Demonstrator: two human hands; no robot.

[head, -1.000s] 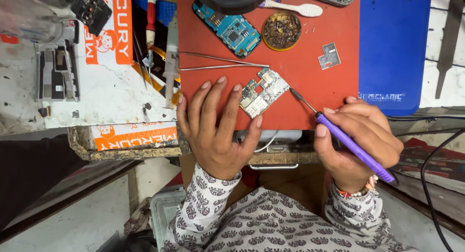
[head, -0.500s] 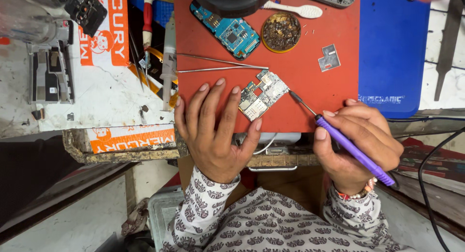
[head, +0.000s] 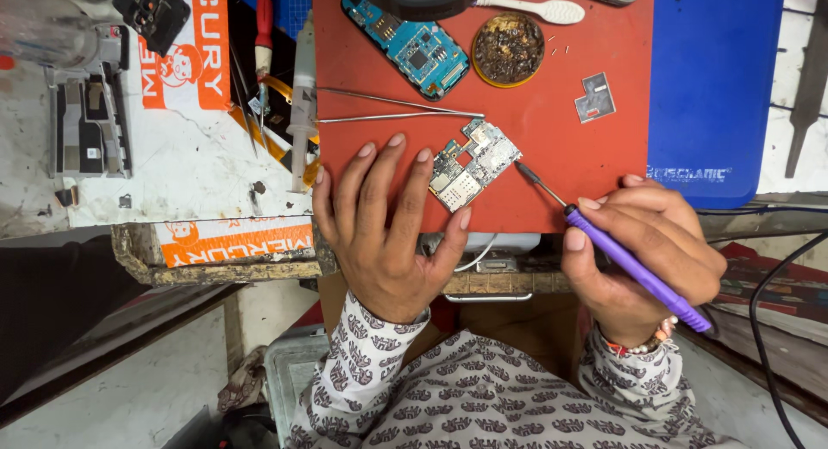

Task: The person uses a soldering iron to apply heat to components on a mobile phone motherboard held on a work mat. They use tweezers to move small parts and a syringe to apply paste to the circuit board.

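Two hands: left hand (head: 385, 229) flat, steadying circuit board (head: 474, 163); right hand (head: 640, 255) grips soldering iron (head: 634, 267).

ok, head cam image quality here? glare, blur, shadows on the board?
Head view: light is even and soft, with no hard glare on the red mat. The small circuit board is sharp, as is the purple soldering iron in the right hand. The left hand throws only a faint shadow. Bench edges bow slightly toward the corners, and the lower left is dark.

Patterned grey-white sleeves (head: 371, 363), beaded bracelet (head: 642, 344)
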